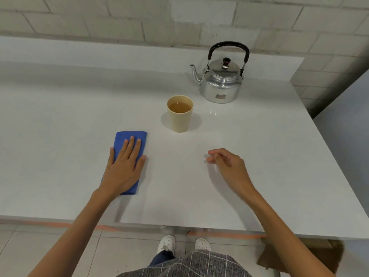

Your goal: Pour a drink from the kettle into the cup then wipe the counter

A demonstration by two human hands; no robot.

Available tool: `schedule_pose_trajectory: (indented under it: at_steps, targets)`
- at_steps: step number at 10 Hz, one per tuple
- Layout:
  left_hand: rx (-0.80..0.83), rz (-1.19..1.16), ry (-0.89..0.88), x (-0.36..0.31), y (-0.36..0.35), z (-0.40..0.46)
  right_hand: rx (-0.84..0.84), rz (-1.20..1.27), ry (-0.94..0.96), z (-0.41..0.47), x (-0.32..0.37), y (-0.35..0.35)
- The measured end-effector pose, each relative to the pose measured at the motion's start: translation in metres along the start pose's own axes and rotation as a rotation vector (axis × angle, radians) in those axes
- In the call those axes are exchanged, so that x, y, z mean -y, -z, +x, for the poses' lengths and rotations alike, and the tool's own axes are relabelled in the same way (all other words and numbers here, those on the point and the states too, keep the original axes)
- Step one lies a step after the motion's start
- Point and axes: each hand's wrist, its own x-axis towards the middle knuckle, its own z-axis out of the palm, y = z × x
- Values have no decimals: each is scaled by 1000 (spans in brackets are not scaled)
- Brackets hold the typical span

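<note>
The pouring looks done from where I stand: the cup (180,113) holds an amber drink, and the kettle (220,76) sits upright on the counter (259,156), lid on, handle raised. So the step in hand is the wiping. The left hand (123,166) lies flat on the blue cloth (130,136), fingers (130,146) spread and pressing down rather than gripping anything; the thumb and the little finger both spill just past the cloth's edges onto the bare surface. The cloth is folded into a long rectangle whose long axis runs along the line of those fingers, its far end reaching a little beyond the fingertips and tilting slightly toward the cup. The cup stands well beyond the fingertips and off to the thumb side; the kettle is farther still, its spout pointing back toward the left. The right hand (225,162) hovers empty just above the counter, fingers loosely curled, well apart from the left thumb. I cannot make out any spill on the surface. The next move, I'd judge, calls for sliding the cloth under steady palm pressure across the open counter, steering short of the cup so the drink isn't knocked.
</note>
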Motion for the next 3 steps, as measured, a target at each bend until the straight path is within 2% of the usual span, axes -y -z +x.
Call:
schedule_pose_trajectory:
  at_steps: [1, 3]
  targets:
    - [67, -43, -18, -1, 10, 4, -4, -62, 37, 7, 1, 14]
    - [-27, -36, -143, -10, 49, 33, -28, -171, 139, 31, 28, 53]
